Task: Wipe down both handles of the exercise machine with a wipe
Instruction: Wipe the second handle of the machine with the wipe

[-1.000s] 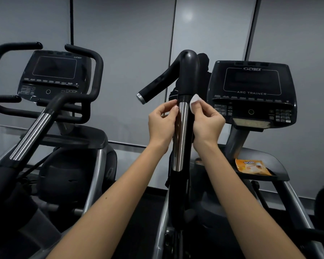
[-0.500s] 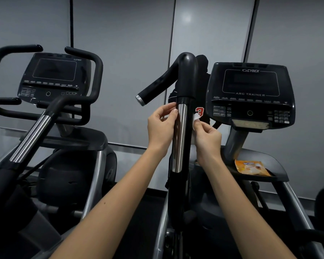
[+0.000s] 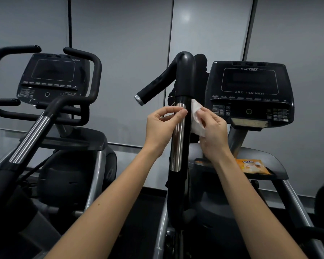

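Observation:
The nearest handle [image 3: 177, 146] of the Arc Trainer stands upright in the middle, black with a chrome strip down its front and a bent black grip on top. My right hand [image 3: 213, 131] pinches a white wipe [image 3: 195, 118] and holds it against the handle's right side, just under the black collar. On the left side, my left hand [image 3: 161, 126] has its fingers curled, with thumb and forefinger tips on the top of the chrome strip. The back of the handle is hidden.
The Cybex console [image 3: 249, 90] sits right behind my right hand. An orange wipes packet [image 3: 252, 166] lies on the tray below it. A second machine with its own chrome-striped handle [image 3: 30, 135] and console [image 3: 52, 77] stands on the left. Grey wall panels lie behind.
My right hand slid the wipe down the handle's right side, then back up a little; more of the wipe now shows. My left hand stayed at the top of the chrome strip.

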A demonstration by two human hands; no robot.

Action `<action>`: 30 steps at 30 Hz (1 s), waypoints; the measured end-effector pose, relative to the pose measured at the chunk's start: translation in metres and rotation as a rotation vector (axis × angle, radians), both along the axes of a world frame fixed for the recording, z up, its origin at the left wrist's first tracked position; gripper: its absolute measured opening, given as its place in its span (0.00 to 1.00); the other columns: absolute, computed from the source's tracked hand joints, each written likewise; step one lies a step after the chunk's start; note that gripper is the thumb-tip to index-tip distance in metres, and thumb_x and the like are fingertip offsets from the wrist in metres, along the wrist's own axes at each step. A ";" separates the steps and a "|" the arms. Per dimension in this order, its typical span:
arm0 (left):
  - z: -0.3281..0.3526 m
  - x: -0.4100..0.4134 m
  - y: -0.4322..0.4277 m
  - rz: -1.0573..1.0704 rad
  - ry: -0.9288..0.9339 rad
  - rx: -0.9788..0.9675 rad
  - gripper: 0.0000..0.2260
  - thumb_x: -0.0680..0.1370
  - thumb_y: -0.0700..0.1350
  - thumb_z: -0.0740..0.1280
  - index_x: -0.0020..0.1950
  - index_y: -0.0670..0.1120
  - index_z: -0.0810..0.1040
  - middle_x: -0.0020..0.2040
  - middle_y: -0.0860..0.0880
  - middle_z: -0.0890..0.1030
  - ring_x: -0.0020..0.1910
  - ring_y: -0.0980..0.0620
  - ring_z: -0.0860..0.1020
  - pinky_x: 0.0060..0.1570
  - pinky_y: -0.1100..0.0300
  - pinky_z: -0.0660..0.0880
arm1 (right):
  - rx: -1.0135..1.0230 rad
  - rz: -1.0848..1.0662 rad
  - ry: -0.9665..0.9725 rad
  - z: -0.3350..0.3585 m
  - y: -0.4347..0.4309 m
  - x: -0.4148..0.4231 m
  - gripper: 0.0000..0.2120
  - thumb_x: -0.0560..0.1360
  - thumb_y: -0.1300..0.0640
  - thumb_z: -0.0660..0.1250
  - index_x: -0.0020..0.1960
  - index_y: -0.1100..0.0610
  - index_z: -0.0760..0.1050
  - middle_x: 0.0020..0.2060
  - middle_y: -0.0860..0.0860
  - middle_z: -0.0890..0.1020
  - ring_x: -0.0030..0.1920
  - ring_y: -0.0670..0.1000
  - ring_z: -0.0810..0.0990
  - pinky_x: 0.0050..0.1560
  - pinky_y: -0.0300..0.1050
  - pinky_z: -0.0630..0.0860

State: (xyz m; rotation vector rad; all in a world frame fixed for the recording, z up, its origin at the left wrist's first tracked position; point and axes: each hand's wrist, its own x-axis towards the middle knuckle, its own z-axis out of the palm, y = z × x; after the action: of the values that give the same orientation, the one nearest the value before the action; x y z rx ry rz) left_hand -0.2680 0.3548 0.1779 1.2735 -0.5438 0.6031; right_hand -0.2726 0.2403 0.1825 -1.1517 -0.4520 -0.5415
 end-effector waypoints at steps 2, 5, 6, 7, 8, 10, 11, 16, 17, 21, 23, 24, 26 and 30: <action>0.002 -0.001 0.001 0.010 0.017 -0.011 0.02 0.73 0.42 0.71 0.41 0.46 0.81 0.34 0.53 0.83 0.36 0.56 0.81 0.43 0.61 0.80 | -0.048 0.004 -0.012 0.000 -0.003 -0.001 0.14 0.76 0.67 0.57 0.55 0.61 0.78 0.47 0.52 0.83 0.49 0.49 0.81 0.53 0.40 0.77; 0.005 -0.001 0.002 -0.023 0.056 -0.035 0.09 0.75 0.50 0.68 0.40 0.45 0.80 0.37 0.48 0.81 0.39 0.51 0.79 0.48 0.53 0.79 | -0.183 -0.058 -0.077 0.002 -0.005 0.000 0.18 0.75 0.72 0.55 0.58 0.59 0.77 0.48 0.56 0.79 0.47 0.51 0.77 0.49 0.37 0.77; 0.005 -0.001 0.002 -0.026 0.060 -0.028 0.10 0.74 0.52 0.69 0.40 0.46 0.80 0.37 0.48 0.80 0.40 0.51 0.79 0.48 0.52 0.79 | -0.224 -0.079 -0.093 0.004 -0.006 0.000 0.19 0.75 0.72 0.56 0.58 0.59 0.77 0.48 0.56 0.77 0.47 0.51 0.76 0.48 0.37 0.77; 0.005 -0.001 0.003 -0.017 0.057 -0.013 0.09 0.73 0.52 0.70 0.41 0.46 0.80 0.36 0.50 0.81 0.39 0.52 0.79 0.47 0.52 0.79 | -0.255 -0.089 -0.101 0.005 -0.006 -0.001 0.19 0.75 0.72 0.56 0.58 0.58 0.77 0.48 0.57 0.76 0.46 0.51 0.75 0.48 0.37 0.78; 0.005 0.000 0.003 0.007 0.048 0.006 0.08 0.72 0.50 0.71 0.40 0.45 0.80 0.34 0.52 0.81 0.37 0.54 0.80 0.45 0.54 0.80 | -0.274 -0.086 -0.104 0.007 -0.005 -0.003 0.19 0.75 0.72 0.56 0.58 0.58 0.76 0.48 0.57 0.76 0.45 0.50 0.75 0.47 0.36 0.78; 0.006 0.003 0.003 0.105 0.032 0.036 0.05 0.72 0.45 0.73 0.38 0.46 0.79 0.31 0.54 0.80 0.32 0.59 0.78 0.38 0.63 0.79 | -0.267 -0.071 -0.112 0.009 -0.003 -0.005 0.19 0.75 0.73 0.56 0.58 0.57 0.76 0.47 0.56 0.76 0.40 0.48 0.75 0.43 0.34 0.77; 0.006 0.006 0.004 0.164 0.037 0.037 0.06 0.71 0.44 0.73 0.36 0.47 0.78 0.31 0.54 0.79 0.30 0.60 0.77 0.36 0.65 0.76 | -0.252 -0.081 -0.118 0.009 -0.002 -0.007 0.19 0.75 0.73 0.56 0.57 0.57 0.76 0.44 0.54 0.77 0.38 0.47 0.74 0.41 0.33 0.76; 0.019 0.020 0.009 0.327 0.093 -0.009 0.08 0.71 0.45 0.73 0.34 0.49 0.77 0.33 0.50 0.77 0.32 0.55 0.73 0.37 0.62 0.71 | -0.235 -0.213 -0.129 0.004 -0.004 -0.006 0.15 0.74 0.70 0.61 0.53 0.55 0.78 0.38 0.49 0.77 0.36 0.44 0.73 0.37 0.32 0.74; 0.023 0.021 0.009 0.367 0.085 -0.001 0.07 0.71 0.45 0.73 0.36 0.49 0.76 0.32 0.51 0.76 0.32 0.55 0.73 0.36 0.63 0.71 | -0.240 -0.238 -0.131 0.003 -0.006 -0.006 0.14 0.74 0.69 0.63 0.52 0.54 0.79 0.38 0.49 0.77 0.36 0.44 0.73 0.38 0.33 0.74; 0.033 0.015 0.000 0.413 0.016 -0.064 0.12 0.73 0.41 0.70 0.51 0.47 0.69 0.38 0.55 0.75 0.35 0.63 0.74 0.39 0.69 0.71 | -0.256 -0.274 -0.144 0.002 -0.010 -0.003 0.10 0.73 0.64 0.68 0.50 0.51 0.79 0.38 0.48 0.77 0.39 0.45 0.74 0.43 0.39 0.75; 0.030 0.011 -0.008 0.422 -0.078 -0.052 0.11 0.74 0.41 0.69 0.52 0.45 0.68 0.43 0.54 0.75 0.39 0.64 0.75 0.40 0.73 0.71 | -0.251 -0.282 -0.136 0.001 -0.011 -0.001 0.09 0.73 0.64 0.68 0.49 0.51 0.79 0.38 0.48 0.79 0.40 0.46 0.76 0.45 0.41 0.75; 0.025 0.010 -0.012 0.443 -0.148 0.004 0.10 0.75 0.42 0.68 0.53 0.45 0.71 0.46 0.52 0.76 0.43 0.62 0.75 0.43 0.73 0.71 | -0.239 -0.280 -0.130 0.001 -0.011 0.000 0.09 0.73 0.64 0.68 0.48 0.50 0.79 0.39 0.49 0.80 0.40 0.46 0.77 0.45 0.41 0.76; 0.012 0.012 -0.016 0.458 -0.267 0.135 0.12 0.74 0.45 0.69 0.56 0.45 0.76 0.51 0.52 0.74 0.50 0.57 0.74 0.49 0.68 0.72 | -0.216 -0.263 -0.115 -0.001 -0.011 0.002 0.10 0.74 0.65 0.66 0.47 0.50 0.79 0.41 0.50 0.82 0.42 0.48 0.79 0.46 0.40 0.77; -0.011 0.016 -0.013 0.519 -0.369 0.166 0.12 0.74 0.42 0.70 0.56 0.44 0.80 0.50 0.52 0.75 0.50 0.58 0.75 0.48 0.63 0.76 | -0.203 -0.209 -0.098 -0.007 -0.010 0.005 0.11 0.76 0.65 0.64 0.51 0.51 0.78 0.46 0.51 0.82 0.47 0.48 0.80 0.45 0.38 0.78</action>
State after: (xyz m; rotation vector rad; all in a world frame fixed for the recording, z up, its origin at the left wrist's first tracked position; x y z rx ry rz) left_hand -0.2520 0.3420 0.1670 1.4805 -0.5748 1.2652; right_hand -0.2677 0.2306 0.1751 -1.3807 -0.4820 -0.7489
